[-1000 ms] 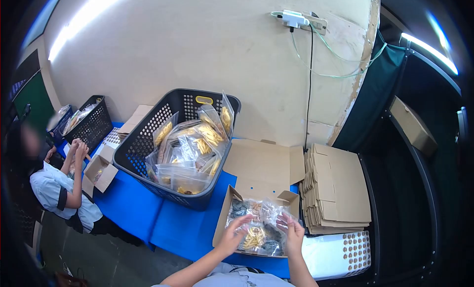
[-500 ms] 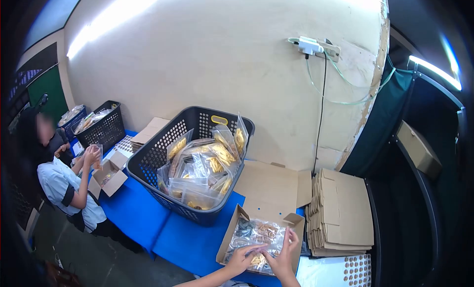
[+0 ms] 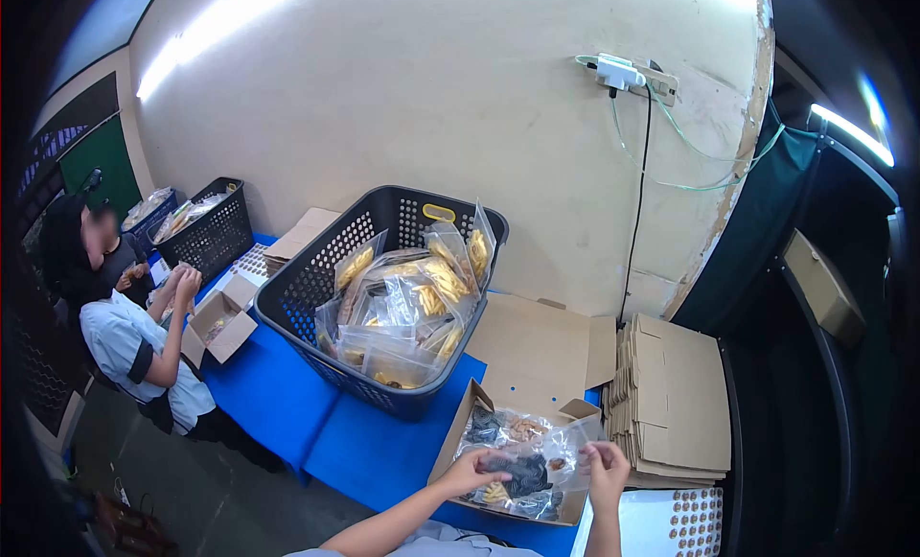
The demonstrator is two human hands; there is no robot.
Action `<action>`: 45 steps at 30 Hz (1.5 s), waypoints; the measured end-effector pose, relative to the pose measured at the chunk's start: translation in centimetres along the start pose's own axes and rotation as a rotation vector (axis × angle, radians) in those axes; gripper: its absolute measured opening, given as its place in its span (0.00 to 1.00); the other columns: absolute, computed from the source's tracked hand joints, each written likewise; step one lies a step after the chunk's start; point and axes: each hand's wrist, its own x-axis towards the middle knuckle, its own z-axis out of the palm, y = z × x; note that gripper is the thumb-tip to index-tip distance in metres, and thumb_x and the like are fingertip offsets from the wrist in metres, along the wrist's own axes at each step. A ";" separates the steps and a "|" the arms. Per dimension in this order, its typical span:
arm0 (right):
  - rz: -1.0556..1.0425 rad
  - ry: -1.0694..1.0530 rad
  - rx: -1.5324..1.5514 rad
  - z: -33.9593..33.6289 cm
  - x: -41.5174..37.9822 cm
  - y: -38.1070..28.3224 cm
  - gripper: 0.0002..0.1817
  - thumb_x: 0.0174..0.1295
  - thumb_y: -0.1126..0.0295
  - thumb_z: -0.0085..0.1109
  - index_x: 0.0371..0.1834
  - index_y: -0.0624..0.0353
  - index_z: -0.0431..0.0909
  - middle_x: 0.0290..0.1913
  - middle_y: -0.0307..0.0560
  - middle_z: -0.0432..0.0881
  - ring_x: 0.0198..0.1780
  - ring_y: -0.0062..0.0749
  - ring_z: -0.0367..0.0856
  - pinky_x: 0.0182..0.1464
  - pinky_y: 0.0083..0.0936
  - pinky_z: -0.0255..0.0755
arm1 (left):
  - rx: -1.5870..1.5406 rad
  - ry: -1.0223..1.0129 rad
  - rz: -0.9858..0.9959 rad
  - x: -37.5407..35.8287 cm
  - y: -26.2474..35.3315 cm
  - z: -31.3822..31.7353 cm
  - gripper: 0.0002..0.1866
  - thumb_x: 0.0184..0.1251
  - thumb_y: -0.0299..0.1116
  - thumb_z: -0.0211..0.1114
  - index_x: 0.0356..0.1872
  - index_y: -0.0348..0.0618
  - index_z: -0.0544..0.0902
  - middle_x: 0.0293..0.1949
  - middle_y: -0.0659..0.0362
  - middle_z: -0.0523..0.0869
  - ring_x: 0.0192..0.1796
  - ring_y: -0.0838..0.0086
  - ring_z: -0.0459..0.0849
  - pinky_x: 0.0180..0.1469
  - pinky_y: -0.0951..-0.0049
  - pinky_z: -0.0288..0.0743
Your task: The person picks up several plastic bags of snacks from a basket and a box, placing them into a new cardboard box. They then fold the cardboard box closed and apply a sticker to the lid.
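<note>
The clear bag (image 3: 529,471) spans between both hands' grip (image 3: 544,467).

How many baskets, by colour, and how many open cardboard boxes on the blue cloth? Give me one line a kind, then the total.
Black baskets: 2 (large near one, smaller far one)
Blue baskets: 1
Open cardboard boxes on the blue cloth: 2 (near one, far one)
Total: 5

Box (image 3: 452,442) hemmed in on both sides

A tall basket (image 3: 412,398) rises left of it, stacked cartons (image 3: 682,394) right, the open lid (image 3: 537,346) behind. The left hand (image 3: 471,472), right hand (image 3: 606,466) and bag (image 3: 527,471) obstruct overhead access; bench (image 3: 359,452) offers a passage between basket and box.
</note>
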 end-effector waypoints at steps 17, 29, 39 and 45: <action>-0.200 0.103 -0.960 2.4 3.4 13.6 0.39 0.50 0.70 0.65 0.68 0.54 0.60 0.66 0.64 0.59 0.68 0.59 0.55 0.68 0.51 0.49 | 0.214 0.376 0.392 0.3 7.7 1.8 0.16 0.63 0.19 0.55 0.53 0.36 0.75 0.52 0.50 0.79 0.56 0.61 0.79 0.59 0.67 0.71; -0.138 -0.454 -1.081 4.7 3.7 18.3 0.39 0.59 0.59 0.60 0.73 0.48 0.54 0.73 0.63 0.53 0.72 0.59 0.54 0.69 0.50 0.52 | 0.935 0.985 0.999 -5.4 17.1 -7.6 0.07 0.58 0.19 0.56 0.34 0.40 0.79 0.39 0.51 0.82 0.44 0.59 0.82 0.50 0.63 0.75; -0.333 -0.276 -1.262 4.1 4.8 18.1 0.37 0.54 0.69 0.59 0.69 0.59 0.59 0.66 0.67 0.64 0.47 0.53 0.81 0.47 0.43 0.78 | 1.259 1.025 0.448 -2.7 19.3 -19.1 0.15 0.55 0.25 0.52 0.42 0.43 0.81 0.48 0.53 0.80 0.56 0.56 0.75 0.71 0.49 0.50; -0.233 -0.172 -1.218 4.6 5.5 18.7 0.28 0.55 0.75 0.52 0.64 0.64 0.67 0.51 0.61 0.79 0.40 0.52 0.83 0.44 0.42 0.78 | 1.356 0.833 0.253 -3.3 19.2 -19.4 0.15 0.53 0.28 0.53 0.41 0.46 0.83 0.43 0.54 0.83 0.53 0.60 0.79 0.71 0.45 0.49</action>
